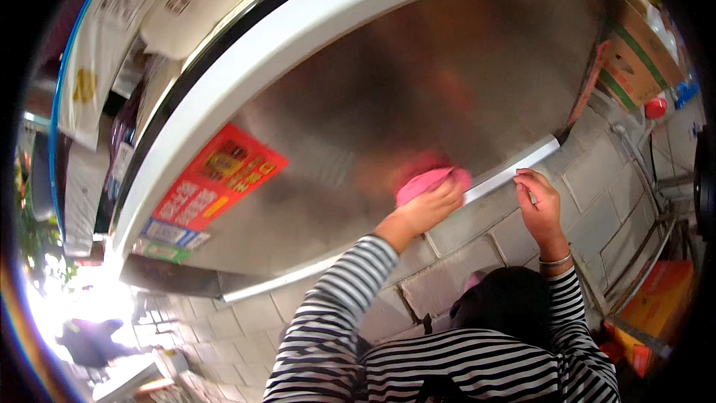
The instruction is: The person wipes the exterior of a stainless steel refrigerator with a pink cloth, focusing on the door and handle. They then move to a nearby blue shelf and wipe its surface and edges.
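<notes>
My left hand [425, 210] grips a pink cloth [429, 183] and holds it against the lower part of a shiny metal panel [347, 112]. The panel is the front of a large white-edged cabinet, and it mirrors the cloth as a blur. To the right, my right hand [538, 198] is raised over the paving with its fingers curled, the thumb close to the forefinger. Nothing can be made out in it. A red sticker [221, 176] with printed writing is stuck to the panel's left side, above smaller blue and green labels.
Pale paving bricks [470, 271] cover the ground below the panel. At the right stand a cardboard box [637, 56], a metal frame [632, 145] and an orange box [657, 308]. Plastic-wrapped packages [184, 5] lie on top of the cabinet. Bright light washes out the lower left.
</notes>
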Tool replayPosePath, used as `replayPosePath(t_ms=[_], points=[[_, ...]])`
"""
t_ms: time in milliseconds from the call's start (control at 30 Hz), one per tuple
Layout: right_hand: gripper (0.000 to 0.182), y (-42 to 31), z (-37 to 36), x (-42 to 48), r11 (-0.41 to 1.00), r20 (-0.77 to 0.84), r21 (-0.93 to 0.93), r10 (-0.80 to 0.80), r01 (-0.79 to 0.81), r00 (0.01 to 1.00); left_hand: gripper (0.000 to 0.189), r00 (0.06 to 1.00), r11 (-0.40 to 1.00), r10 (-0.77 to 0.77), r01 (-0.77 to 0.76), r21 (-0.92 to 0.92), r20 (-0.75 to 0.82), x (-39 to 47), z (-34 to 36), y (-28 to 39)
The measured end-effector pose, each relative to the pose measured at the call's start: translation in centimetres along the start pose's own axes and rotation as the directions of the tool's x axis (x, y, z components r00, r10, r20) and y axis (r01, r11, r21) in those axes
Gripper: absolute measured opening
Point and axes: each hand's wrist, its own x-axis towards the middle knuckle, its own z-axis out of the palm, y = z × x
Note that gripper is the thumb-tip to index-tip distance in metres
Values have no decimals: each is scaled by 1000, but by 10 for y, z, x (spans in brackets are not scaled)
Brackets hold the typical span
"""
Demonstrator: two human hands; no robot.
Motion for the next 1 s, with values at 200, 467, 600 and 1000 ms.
replayPosePath(t_ms=[200, 467, 600, 1000], points=[[12, -33, 28, 8, 982, 159, -47, -175, 185, 972, 24, 834, 852, -496, 521, -52, 243, -173, -46, 44], [13, -115, 74, 36, 883, 329, 35, -453, 468, 829, 27, -80, -76, -995, 995, 63, 54, -291, -104, 52], [13, -143, 77, 43, 793, 393, 89, -584, 602, 710, 33, -420, -405, -885, 907, -114, -203, -312, -97, 46], [20, -200, 64, 34, 779, 537, 295, -614, 554, 578, 45, -145, -36, -908, 962, -271, -394, -120, -85, 6]])
